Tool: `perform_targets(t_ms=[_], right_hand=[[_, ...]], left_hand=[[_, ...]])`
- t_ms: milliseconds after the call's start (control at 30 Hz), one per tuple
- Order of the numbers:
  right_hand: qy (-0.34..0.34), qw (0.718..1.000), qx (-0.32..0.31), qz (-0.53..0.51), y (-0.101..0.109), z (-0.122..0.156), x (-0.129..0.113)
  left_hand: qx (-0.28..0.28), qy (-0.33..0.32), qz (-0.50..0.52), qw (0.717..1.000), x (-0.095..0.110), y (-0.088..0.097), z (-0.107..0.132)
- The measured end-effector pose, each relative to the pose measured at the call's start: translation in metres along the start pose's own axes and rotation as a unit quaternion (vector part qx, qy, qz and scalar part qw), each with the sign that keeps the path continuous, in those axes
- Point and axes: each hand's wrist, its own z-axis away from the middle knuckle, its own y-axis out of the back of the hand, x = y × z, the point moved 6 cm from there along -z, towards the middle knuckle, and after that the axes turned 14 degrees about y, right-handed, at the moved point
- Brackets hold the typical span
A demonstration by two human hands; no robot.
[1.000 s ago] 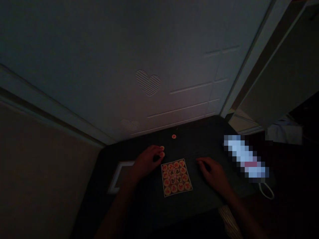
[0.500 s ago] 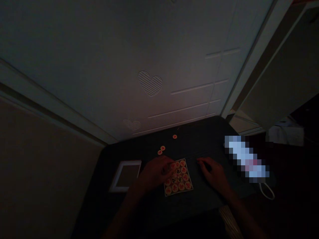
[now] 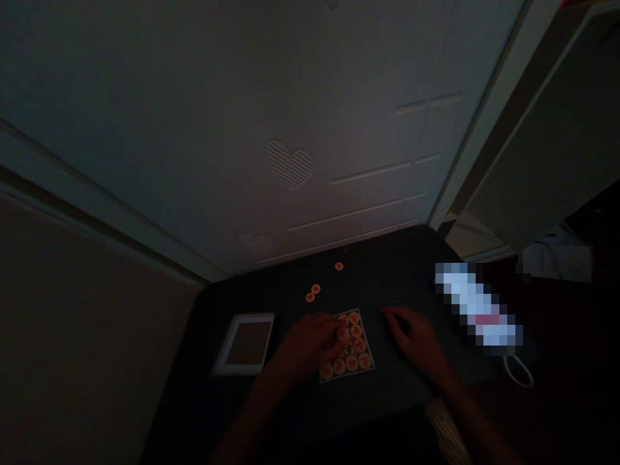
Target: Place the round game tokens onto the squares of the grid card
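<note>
A shallow square box (image 3: pixel 347 374) holds rows of round Chinese chess pieces with red characters and one dark-marked piece (image 3: pixel 349 349). My left hand (image 3: pixel 307 342) reaches over its left side, fingers and thumb pinched around a red-marked Chinese chess piece (image 3: pixel 343 334) above the layer. That hand hides the box's left rows. To the right of the box, my right hand (image 3: pixel 414 336) rests on the dark tabletop, fingers curled in, with nothing visible in them.
Two loose pieces (image 3: pixel 312 293) lie behind the box, and another piece (image 3: pixel 339 266) sits farther back. A white-rimmed box lid (image 3: pixel 249 344) is at left. A blurred bright object (image 3: pixel 477 307) with a cord lies at right. A pale panel with hearts (image 3: pixel 289 165) rises behind the table.
My left hand has shifted slightly down over the box. A red-marked piece now shows at its fingertips where a dark-marked one showed before. My right hand has stayed put.
</note>
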Motion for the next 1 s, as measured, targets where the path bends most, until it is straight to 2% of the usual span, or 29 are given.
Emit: perform_targets(t_ms=[300,567,1000], right_hand=[[0.002,1.000,0.003,0.003,0.002,-0.002,-0.004],[0.005,1.000,0.001,0.003,0.001,-0.001,-0.002],[0.008,1.000,0.003,0.003,0.000,-0.001,-0.001]], left_hand=[[0.011,-0.012,-0.009,1.000,0.005,-0.006,0.004],[-0.001,-0.005,-0.026,1.000,0.011,-0.010,0.004],[-0.012,0.006,-0.024,1.000,0.009,-0.013,0.002]])
